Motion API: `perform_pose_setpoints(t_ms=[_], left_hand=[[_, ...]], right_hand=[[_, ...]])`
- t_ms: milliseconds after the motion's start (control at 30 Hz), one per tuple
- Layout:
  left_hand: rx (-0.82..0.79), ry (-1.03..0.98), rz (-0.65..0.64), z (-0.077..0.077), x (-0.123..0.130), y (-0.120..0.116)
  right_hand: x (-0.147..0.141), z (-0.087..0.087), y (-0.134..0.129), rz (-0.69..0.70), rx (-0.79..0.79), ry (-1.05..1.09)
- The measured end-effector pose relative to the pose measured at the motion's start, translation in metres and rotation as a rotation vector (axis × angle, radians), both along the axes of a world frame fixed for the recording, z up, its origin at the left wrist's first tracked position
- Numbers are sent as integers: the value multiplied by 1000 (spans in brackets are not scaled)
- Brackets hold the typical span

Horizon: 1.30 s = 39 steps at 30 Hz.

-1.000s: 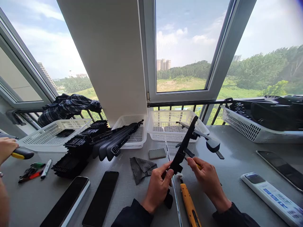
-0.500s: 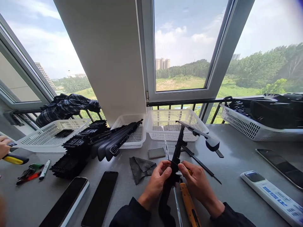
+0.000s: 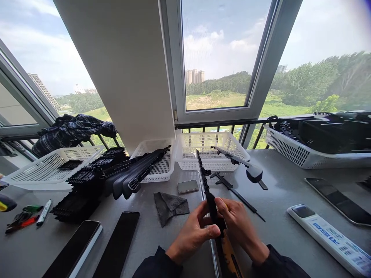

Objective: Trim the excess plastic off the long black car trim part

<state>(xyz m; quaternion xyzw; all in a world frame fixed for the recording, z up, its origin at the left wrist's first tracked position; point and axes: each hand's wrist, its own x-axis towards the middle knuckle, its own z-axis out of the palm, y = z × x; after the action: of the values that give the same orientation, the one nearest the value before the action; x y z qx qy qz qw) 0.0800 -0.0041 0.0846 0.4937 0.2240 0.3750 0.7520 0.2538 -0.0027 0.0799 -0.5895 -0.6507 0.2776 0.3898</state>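
A long, narrow black plastic trim piece (image 3: 213, 208) stands between my hands, pointing away from me. My left hand (image 3: 194, 231) has its thumb and fingers closed around the lower part of it. My right hand (image 3: 242, 224) grips its right side with thumb and fingers; a bit of something orange shows among those fingers, too little to name. Beneath the hands lie an orange handle (image 3: 232, 262), its far end hidden, and a shiny metal strip (image 3: 213, 253). A black caliper (image 3: 237, 195) rests on the table to the right.
White baskets (image 3: 211, 164) line the window side, one bearing a long dark-and-silver part (image 3: 252, 170). Stacked black parts (image 3: 87, 189) stand left. A grey cloth (image 3: 171, 206), phones (image 3: 117, 243), a marker (image 3: 44, 212) and a white boxed device (image 3: 327, 235) lie about. A co-worker's yellow-black tool (image 3: 6, 203) shows far left.
The trim piece has been turned between my hands, and its far end has swung left. My right hand has moved slightly left. The whole view has shifted a little to the right.
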Motion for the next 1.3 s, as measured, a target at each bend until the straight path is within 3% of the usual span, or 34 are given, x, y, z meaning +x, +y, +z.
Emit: perform_pose_setpoints(t_ms=[200, 567, 767, 1067, 1300], left_hand=[[-57, 25, 40, 2, -1, -2], [-118, -2, 13, -10, 1, -3], [-61, -11, -19, -3, -8, -3], [-60, 19, -212, -1, -9, -5], [-149, 48, -260, -2, -8, -8]], right_hand=[[4, -5, 2, -74, 53, -49], [1, -1, -2, -15, 95, -86], [1, -4, -1, 5, 93, -128], [18, 0, 8, -173, 120, -82], [22, -1, 11, -233, 111, -111]])
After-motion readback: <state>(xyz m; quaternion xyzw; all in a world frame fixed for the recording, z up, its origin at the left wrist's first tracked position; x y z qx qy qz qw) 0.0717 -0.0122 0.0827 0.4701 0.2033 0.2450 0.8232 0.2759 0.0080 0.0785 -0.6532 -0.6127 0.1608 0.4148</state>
